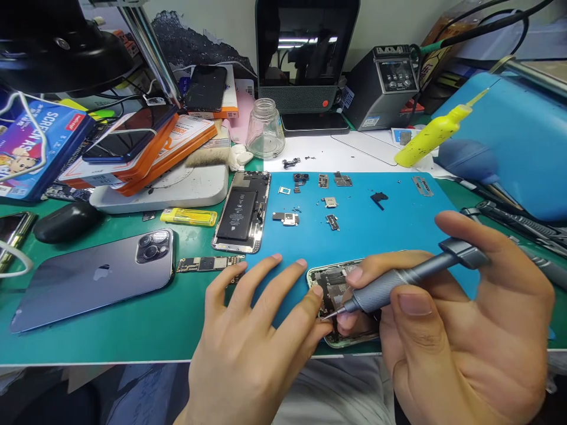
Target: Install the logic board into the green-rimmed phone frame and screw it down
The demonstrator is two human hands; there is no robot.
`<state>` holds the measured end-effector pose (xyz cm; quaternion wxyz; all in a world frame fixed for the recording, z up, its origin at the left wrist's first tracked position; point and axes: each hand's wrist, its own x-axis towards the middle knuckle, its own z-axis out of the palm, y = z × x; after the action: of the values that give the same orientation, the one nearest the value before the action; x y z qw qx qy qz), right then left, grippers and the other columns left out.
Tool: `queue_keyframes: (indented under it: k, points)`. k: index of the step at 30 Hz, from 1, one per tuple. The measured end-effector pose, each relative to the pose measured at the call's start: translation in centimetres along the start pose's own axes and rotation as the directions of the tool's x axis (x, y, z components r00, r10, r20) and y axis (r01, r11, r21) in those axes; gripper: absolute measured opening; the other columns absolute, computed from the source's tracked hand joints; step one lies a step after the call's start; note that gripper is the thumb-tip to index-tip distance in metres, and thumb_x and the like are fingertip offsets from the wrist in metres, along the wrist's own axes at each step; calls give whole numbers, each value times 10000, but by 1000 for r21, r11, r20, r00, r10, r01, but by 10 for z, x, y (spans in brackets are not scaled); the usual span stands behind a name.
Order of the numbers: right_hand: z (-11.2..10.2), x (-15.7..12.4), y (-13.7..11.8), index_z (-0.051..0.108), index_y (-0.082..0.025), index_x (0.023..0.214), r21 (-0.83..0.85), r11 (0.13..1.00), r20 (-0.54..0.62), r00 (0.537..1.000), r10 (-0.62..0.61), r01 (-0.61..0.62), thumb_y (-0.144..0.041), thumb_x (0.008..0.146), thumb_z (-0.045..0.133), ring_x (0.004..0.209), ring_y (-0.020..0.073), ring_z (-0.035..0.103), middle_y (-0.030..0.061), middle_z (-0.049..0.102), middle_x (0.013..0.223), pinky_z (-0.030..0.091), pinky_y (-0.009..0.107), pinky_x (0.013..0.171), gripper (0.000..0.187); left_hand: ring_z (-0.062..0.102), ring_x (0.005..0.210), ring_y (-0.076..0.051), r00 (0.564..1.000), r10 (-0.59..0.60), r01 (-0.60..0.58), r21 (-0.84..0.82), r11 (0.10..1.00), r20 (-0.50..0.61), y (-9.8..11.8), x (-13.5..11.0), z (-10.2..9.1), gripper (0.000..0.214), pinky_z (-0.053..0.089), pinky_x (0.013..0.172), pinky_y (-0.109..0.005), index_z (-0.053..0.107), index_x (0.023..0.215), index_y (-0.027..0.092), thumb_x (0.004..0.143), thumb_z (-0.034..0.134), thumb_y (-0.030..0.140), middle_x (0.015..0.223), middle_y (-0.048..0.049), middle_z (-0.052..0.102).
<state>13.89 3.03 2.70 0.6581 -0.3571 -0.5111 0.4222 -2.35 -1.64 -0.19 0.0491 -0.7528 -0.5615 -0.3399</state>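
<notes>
Head view: the right hand (478,336) grasps a grey metal screwdriver (387,288), its tip at an opened, pale-rimmed phone (333,284) on a smooth blue mat (354,236); the left hand (252,348) touches its edge, whether pinching I cannot tell. Farther, a clear glass jar (266,131).

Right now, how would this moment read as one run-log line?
left hand: fingertips at left end of opened phone | right hand: holding screwdriver, tip at same end | nearby: blue mat, loose parts
</notes>
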Motion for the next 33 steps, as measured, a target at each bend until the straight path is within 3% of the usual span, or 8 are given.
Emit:
queue_keyframes:
  k: [5, 9, 12, 16, 22, 27, 33]
  points:
    - [-2, -1, 0, 753, -358, 1506, 23, 1000, 35, 999, 10, -11, -137, 1120, 780, 749, 175, 850, -2, 857, 977, 724, 231, 510, 445, 735, 1395, -262, 1000, -15, 15, -15, 1000, -16, -1, -4, 3, 261, 345, 1311, -465, 858, 1283, 333, 1265, 598, 347, 1469, 34, 891]
    - [-4, -4, 2, 753, -381, 1528, -2, 1000, 31, 999, 24, -24, -151, 1075, 838, 901, 234, 891, 25, 828, 969, 612, 216, 397, 514, 722, 1429, -259, 1000, -26, 25, -23, 999, -15, 0, -6, 6, 246, 332, 1341, -467, 850, 1295, 336, 1247, 611, 305, 1494, 49, 880]
    - [-3, -4, 3, 759, -372, 1512, -3, 1000, 26, 1000, 16, -16, -149, 1083, 832, 860, 224, 883, 27, 830, 987, 588, 223, 384, 489, 719, 1435, -256, 999, -35, 34, -27, 999, -14, 0, -7, 6, 239, 326, 1352, -466, 846, 1289, 332, 1242, 615, 300, 1494, 51, 879]
    - [-1, -2, 5, 756, -344, 1510, -19, 1000, 31, 999, -18, 19, -129, 1081, 831, 852, 225, 882, 23, 831, 958, 630, 234, 402, 485, 718, 1427, -254, 999, -41, 40, -34, 999, -19, 2, -7, 6, 251, 323, 1351, -465, 844, 1285, 337, 1247, 597, 308, 1491, 53, 880]
    - [-1, 0, 7, 769, -265, 1503, 52, 994, 61, 993, -101, 98, -62, 1037, 840, 899, 221, 903, 22, 862, 990, 768, 254, 565, 513, 706, 1445, -250, 999, -43, 43, -43, 998, -10, 1, -7, 5, 265, 315, 1357, -464, 835, 1274, 340, 1250, 575, 296, 1501, 59, 875]
    - [-6, -4, 7, 695, -279, 1581, 73, 994, 26, 996, -87, 84, -35, 1096, 731, 739, 174, 862, 12, 873, 1054, 753, 247, 545, 544, 691, 1446, -269, 999, -3, 4, -14, 1000, 34, -3, -5, 1, 269, 316, 1330, -474, 845, 1313, 338, 1239, 604, 246, 1513, 39, 872]
    - [-7, -3, 8, 709, -271, 1562, 38, 995, 61, 993, -96, 94, -32, 1090, 751, 904, 206, 917, 11, 874, 1040, 762, 237, 559, 531, 682, 1457, -280, 1000, -16, 16, -14, 1000, 8, -1, -7, 4, 296, 319, 1330, -498, 846, 1318, 336, 1255, 570, 249, 1517, 30, 870]
